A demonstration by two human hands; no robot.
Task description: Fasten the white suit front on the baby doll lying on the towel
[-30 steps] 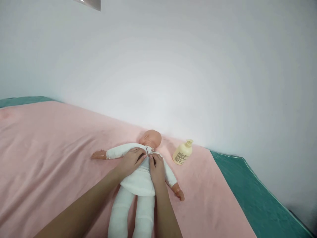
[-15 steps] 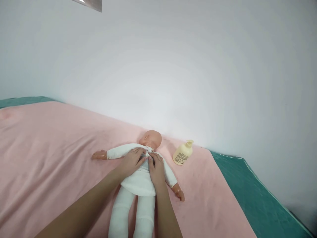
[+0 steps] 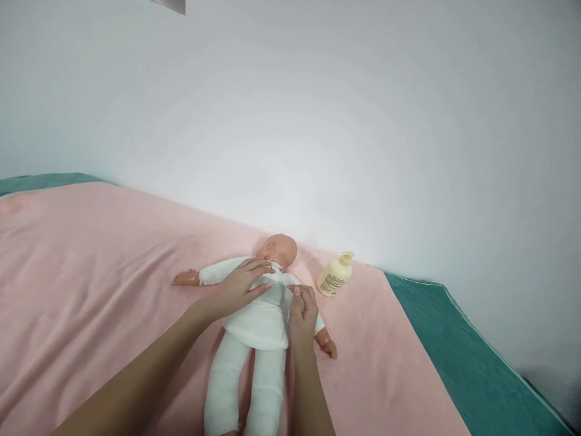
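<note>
A doll with a bare plastic head and a white cloth body lies on the pink cloth, its arms spread and its head away from me. My left hand rests on the left side of its chest, with fingers and thumb apart and nothing held. On the right side of the chest is my right hand, its thumb and index finger pinched together at the fabric. Whatever lies between those fingertips is too small to make out.
A pale yellow pump bottle stands right of the doll's head. The wrinkled pink cloth lies over a green surface that shows at both sides. A white wall rises behind.
My hands have moved apart on the doll's chest, the right one shifting to the right. My left fingers have spread. The view has shifted slightly.
</note>
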